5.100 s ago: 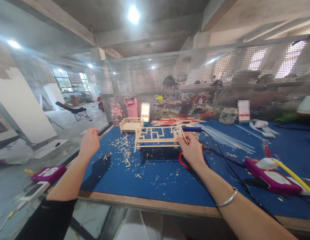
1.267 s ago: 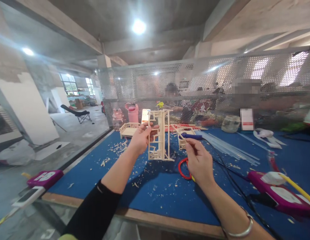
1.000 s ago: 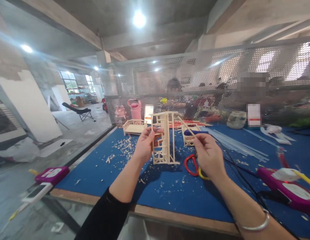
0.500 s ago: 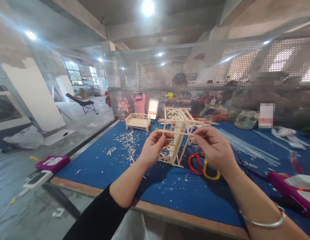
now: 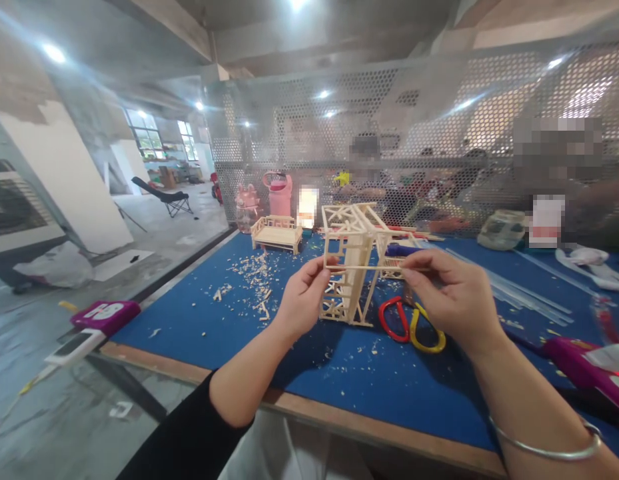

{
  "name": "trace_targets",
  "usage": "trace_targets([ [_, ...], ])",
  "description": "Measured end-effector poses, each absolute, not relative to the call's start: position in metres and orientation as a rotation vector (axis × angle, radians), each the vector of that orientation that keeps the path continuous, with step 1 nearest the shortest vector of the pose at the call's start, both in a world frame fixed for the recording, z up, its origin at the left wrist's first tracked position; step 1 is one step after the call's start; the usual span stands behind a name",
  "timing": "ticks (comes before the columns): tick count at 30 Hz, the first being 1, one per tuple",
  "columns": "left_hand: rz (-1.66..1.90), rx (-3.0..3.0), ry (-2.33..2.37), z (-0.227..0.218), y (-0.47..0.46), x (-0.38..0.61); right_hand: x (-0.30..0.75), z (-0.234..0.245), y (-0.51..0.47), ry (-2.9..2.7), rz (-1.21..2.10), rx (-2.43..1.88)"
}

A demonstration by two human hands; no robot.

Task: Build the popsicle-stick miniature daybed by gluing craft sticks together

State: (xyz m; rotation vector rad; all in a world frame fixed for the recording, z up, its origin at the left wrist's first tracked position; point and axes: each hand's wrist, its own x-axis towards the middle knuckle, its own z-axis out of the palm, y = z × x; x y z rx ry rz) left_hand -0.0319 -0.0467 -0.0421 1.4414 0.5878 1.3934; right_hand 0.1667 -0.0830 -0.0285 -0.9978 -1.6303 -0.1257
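A thin wooden stick (image 5: pixel 364 268) runs level between my two hands. My left hand (image 5: pixel 305 293) pinches its left end, and my right hand (image 5: pixel 449 293) pinches it near the other end. Just behind the stick stands a small openwork frame (image 5: pixel 356 267) built of pale wooden sticks, partly covered by my fingers. Whether the stick touches the frame, I cannot tell. Scissors with one red and one yellow handle (image 5: pixel 412 327) lie below my right hand, their blades hidden. Behind the right fingers shows a dark blue tool handle (image 5: pixel 400 250).
A miniature wooden bench (image 5: pixel 276 235) stands at the back left of the blue table (image 5: pixel 184 337), near scattered wood chips (image 5: pixel 256 270). Clear strips (image 5: pixel 534 293) and a purple device (image 5: pixel 584 373) lie at right. A perforated screen (image 5: pixel 299 147) closes the back; people are blurred behind it.
My right hand has moved right and slightly down, farther from my left, exposing more of the stick. The view has tilted a little. Both hands still hold the stick.
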Motion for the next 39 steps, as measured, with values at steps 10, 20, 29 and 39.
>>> trace_targets([
  [10,1.419,1.523,0.682,-0.045,-0.045,-0.035,0.166,-0.031,-0.083,-1.623,-0.127,-0.995],
  [20,1.435,1.422,0.732,-0.040,-0.042,-0.031,0.162,-0.032,-0.082,-1.611,-0.074,-1.027],
  [29,1.420,1.367,0.771,-0.038,-0.043,-0.032,0.155,-0.032,-0.080,-1.568,-0.167,-1.017],
  [39,1.429,1.442,0.784,-0.038,-0.043,-0.032,0.155,-0.036,-0.077,-1.592,-0.208,-1.036],
])
